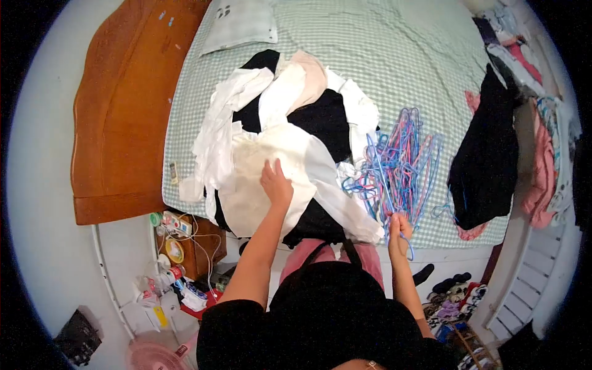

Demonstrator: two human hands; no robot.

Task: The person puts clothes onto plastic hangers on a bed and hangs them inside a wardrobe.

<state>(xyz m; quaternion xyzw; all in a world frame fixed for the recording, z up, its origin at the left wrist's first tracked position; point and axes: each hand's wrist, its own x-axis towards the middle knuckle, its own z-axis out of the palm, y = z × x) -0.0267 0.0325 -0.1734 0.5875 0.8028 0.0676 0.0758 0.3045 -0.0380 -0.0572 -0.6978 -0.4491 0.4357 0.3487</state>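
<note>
My left hand [276,183] lies on a cream long-sleeved top [271,148] spread over the heap, its fingers apart. My right hand [399,227] is closed around a blue clothes hanger [387,179] at the bed's near edge. A pale sleeve [345,213] of the top reaches close to that hand. Just beyond is a tangled pile of blue and pink hangers [407,154]. White clothes [222,117] and black clothes [324,120] lie partly under and behind the cream top.
The bed [370,43] has a green checked sheet, with a pillow [240,28] at the far left and a black garment [487,154] on the right. A wooden headboard [135,111] stands left. Below are a cluttered nightstand [200,246], a pink fan [154,354] and shoes [456,296].
</note>
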